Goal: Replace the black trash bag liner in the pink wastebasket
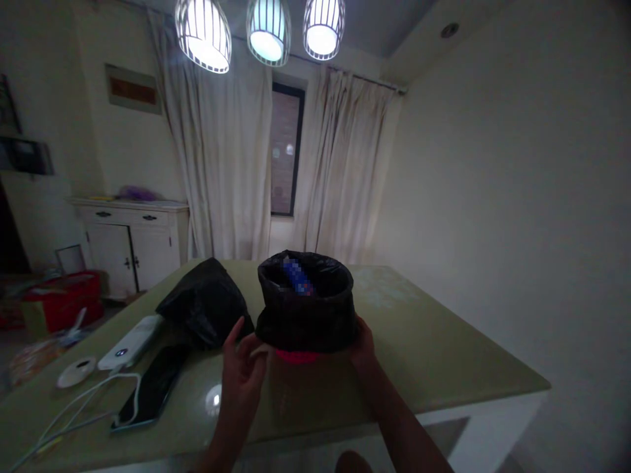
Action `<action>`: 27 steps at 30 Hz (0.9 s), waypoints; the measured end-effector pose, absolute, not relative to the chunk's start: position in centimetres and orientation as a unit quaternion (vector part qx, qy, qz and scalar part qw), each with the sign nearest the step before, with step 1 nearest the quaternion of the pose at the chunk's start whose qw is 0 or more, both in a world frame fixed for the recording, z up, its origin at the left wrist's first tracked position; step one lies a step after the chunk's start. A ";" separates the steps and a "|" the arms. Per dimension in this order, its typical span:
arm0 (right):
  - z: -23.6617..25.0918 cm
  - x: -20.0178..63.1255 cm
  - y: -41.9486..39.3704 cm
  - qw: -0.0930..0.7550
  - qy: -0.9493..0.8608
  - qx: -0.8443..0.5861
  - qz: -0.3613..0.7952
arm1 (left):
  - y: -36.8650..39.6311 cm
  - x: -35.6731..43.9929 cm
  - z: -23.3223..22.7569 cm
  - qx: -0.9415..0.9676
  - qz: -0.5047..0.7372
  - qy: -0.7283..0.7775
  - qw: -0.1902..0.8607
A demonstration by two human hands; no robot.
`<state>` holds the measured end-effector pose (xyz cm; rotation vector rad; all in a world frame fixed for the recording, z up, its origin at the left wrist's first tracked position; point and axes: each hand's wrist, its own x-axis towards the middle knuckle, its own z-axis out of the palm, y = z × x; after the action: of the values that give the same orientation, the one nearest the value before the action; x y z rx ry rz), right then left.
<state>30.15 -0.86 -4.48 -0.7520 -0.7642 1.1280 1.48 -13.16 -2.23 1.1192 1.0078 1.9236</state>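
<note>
Bin (296, 357), small and pink, standing on the near middle of the table (444, 355), only a strip of pink showing under the black bin liner (305, 309) folded down over its rim. Left hand (241, 368) raised at the bin's left side, fingers loosely curled and partly spread, fingertips at the liner's lower edge; no firm grip to be seen. Right hand (363, 345) pressed against the bin's right side, mostly hidden behind the liner's fold, so how far open cannot be told. Both forearms reaching up from the bottom edge of the view.

To the left on the table, near the left hand: dark phone (152, 391) lying flat, with a white cable (83, 407) running off toward the table's near left corner. Just beyond the phone, white power bank (131, 341) lying at a slant, and a small round white disc (76, 372) further left. Behind these, crumpled black plastic bag (204, 302) lying just beside the bin. Inside the liner's open mouth, something blue, blurred beyond telling.

Farther off: white cabinet (131, 243) against the left wall, red box (64, 299) on the floor before it. Pale curtains (231, 177) on either side of a dark window (286, 151). Overhead, three caged lamps (266, 26), lit.
</note>
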 end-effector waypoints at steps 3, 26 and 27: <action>-2.0 30.5 -2.7 0.723 -0.261 -0.292 0.569 | -11.3 0.9 -0.6 0.579 0.684 0.436 0.083; 21.0 24.8 -2.0 0.566 -0.563 -0.471 0.374 | -11.5 5.7 9.7 0.770 0.490 0.377 -0.158; 21.7 23.2 -2.0 0.535 -0.606 -0.473 0.350 | -11.8 6.2 9.9 0.773 0.482 0.383 -0.155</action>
<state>23.25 -1.97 21.75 -1.1265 -1.4437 0.8342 6.17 -11.75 9.92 2.7009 1.3369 1.6851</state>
